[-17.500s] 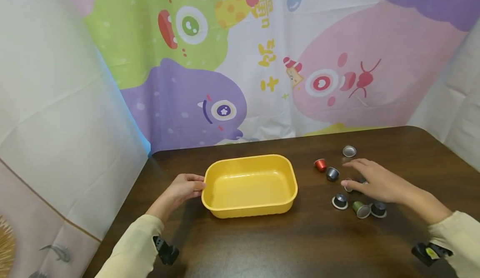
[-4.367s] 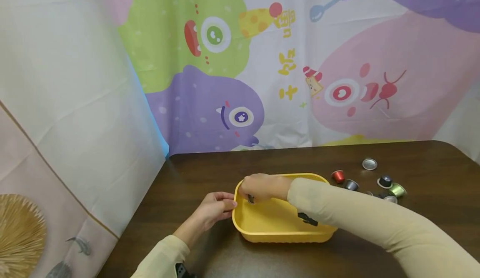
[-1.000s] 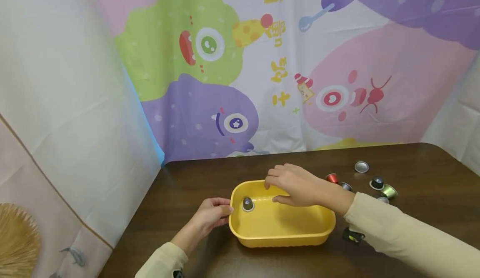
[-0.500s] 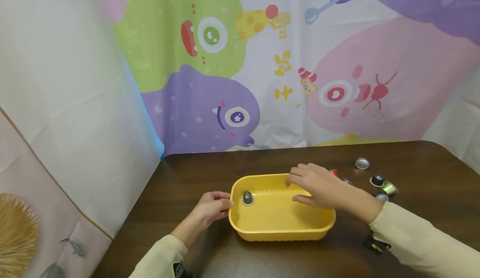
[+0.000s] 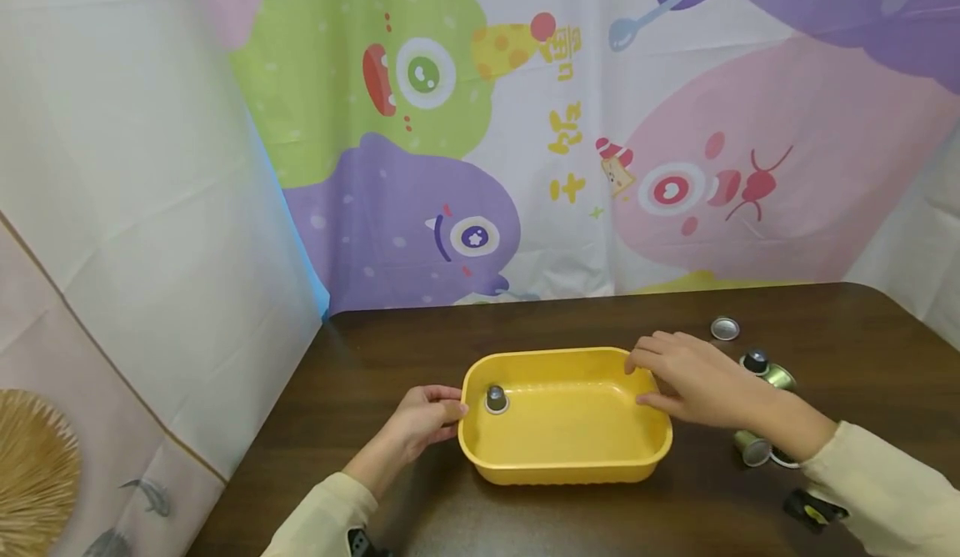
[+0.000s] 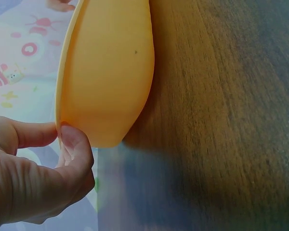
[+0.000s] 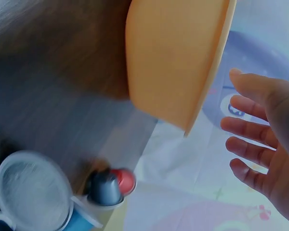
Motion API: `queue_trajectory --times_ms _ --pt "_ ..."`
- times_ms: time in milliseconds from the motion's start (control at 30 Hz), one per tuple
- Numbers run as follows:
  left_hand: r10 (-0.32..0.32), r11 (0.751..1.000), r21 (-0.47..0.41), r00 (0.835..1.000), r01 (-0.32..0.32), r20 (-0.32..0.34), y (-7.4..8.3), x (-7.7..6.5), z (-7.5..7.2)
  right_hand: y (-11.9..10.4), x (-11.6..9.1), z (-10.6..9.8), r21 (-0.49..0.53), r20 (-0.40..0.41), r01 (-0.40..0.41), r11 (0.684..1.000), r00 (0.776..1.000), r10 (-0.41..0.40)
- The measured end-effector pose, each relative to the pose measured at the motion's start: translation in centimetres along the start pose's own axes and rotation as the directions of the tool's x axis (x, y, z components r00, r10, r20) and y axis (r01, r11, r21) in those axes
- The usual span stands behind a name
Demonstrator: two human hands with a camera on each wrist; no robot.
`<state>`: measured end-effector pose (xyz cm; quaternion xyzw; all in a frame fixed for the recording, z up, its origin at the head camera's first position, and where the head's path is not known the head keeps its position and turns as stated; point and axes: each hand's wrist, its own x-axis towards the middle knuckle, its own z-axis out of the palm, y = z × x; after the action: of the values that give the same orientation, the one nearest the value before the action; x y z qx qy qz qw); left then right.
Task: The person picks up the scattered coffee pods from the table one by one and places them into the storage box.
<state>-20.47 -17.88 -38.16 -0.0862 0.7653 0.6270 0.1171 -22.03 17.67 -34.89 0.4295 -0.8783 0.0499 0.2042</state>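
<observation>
My left hand (image 5: 422, 419) pinches the left rim of a yellow plastic tub (image 5: 564, 474); in the left wrist view, the hand (image 6: 43, 178) has its thumb and fingers on either side of that rim. A dark coffee capsule (image 5: 496, 398) stands upright inside the tub near its left end. Over the tub's right edge, my right hand (image 5: 701, 382) holds nothing, its fingers spread apart. The right wrist view catches a red capsule (image 7: 126, 181) and a dark capsule (image 7: 105, 188) on the table, both hidden behind the hand from the head.
Right of the tub lie a capsule with its silver lid up (image 5: 724, 328), a black capsule (image 5: 755, 362) and a green capsule (image 5: 780, 377). Closer to me is another green capsule (image 5: 752, 449), beside one partly hidden by my wrist. A patterned cloth (image 5: 420, 232) hangs behind the table.
Earlier my right hand reached into the tub's left end, where a dark capsule now stands. Over the last second it has moved right, out toward the tub's right edge. My left hand stays at the rim.
</observation>
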Motion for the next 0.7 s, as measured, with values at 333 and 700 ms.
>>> queue_trajectory --times_ms 333,700 --pt "-0.003 1.000 0.022 1.000 0.003 -0.001 -0.2 0.1 0.1 1.6 -2.7 -0.2 0.012 -0.098 -0.008 1.000 0.995 0.009" --pt "0.000 1.000 0.012 1.000 0.000 0.001 0.1 0.0 0.0 3.3 -5.8 -0.4 0.043 -0.033 -0.083 0.996 0.996 0.084"
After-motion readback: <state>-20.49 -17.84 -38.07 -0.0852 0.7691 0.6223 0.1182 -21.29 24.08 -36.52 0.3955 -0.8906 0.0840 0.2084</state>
